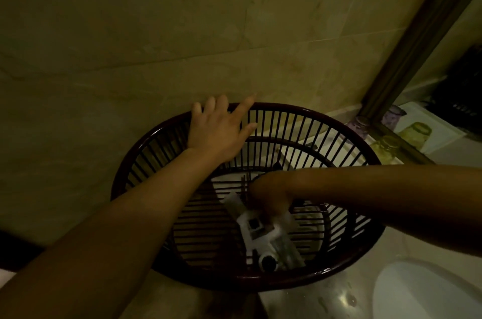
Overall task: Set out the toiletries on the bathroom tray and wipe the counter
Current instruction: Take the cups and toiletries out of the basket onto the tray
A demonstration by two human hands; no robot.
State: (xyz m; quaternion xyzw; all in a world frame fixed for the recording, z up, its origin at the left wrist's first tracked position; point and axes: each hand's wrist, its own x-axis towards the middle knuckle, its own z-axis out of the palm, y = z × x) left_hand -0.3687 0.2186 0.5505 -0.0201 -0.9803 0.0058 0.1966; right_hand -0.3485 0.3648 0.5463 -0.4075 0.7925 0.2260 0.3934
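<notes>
head view: left hand [220, 131] lies spread flat on the far rim of the dark slatted basket [260, 281], gripping nothing. right hand [268, 195] reaches inside, closed on white toiletry packets [258, 227] just beneath it.

A dark slatted basket [347, 136] stands on the pale tabletop [326, 300] against a tiled wall [156, 32]. The left hand [219, 131] lies spread and flat on its far rim, while the right hand [268, 196] reaches down inside, fingers on white packaged toiletries [260, 230]. A sink [427, 290] edge shows lower right, and a mirror [448, 99] with tinted glasses [383, 148] before it.
</notes>
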